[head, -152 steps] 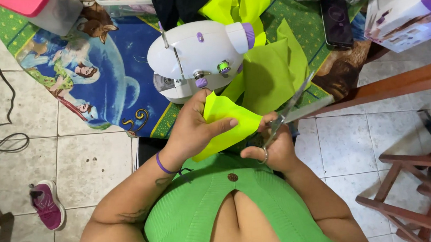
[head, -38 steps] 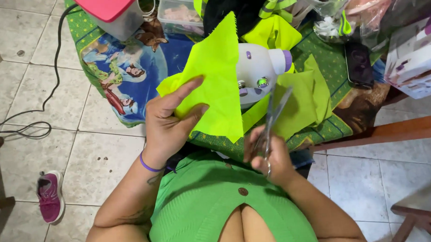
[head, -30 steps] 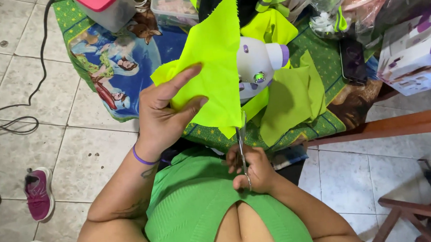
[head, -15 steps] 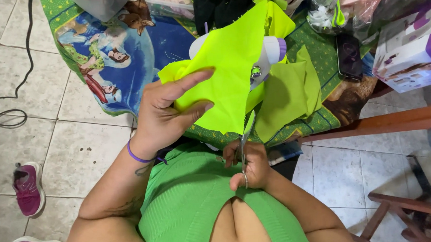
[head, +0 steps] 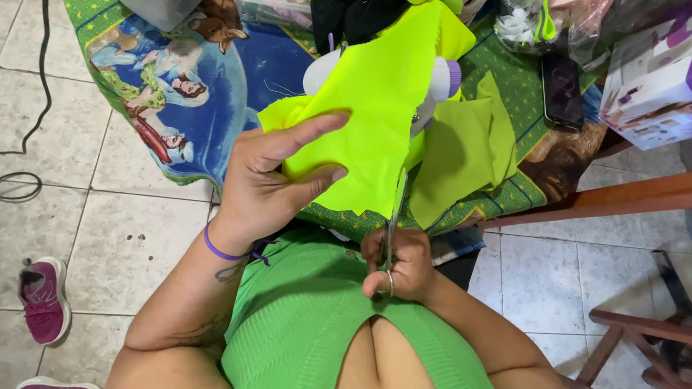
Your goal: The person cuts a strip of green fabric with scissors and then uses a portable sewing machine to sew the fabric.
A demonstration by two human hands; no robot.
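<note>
While left hand pinches the neon-yellow fabric piece taut at frame centre, right hand grips metal scissors, blades at its edge.

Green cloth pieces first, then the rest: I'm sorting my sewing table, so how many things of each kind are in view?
Neon cloth, held by left hand: 1
Darker green cloth: 1
Scissors, in right hand: 1
Sewing machine: 1
Phone: 1
Box: 1
Shoes: 2
Total: 8
</note>
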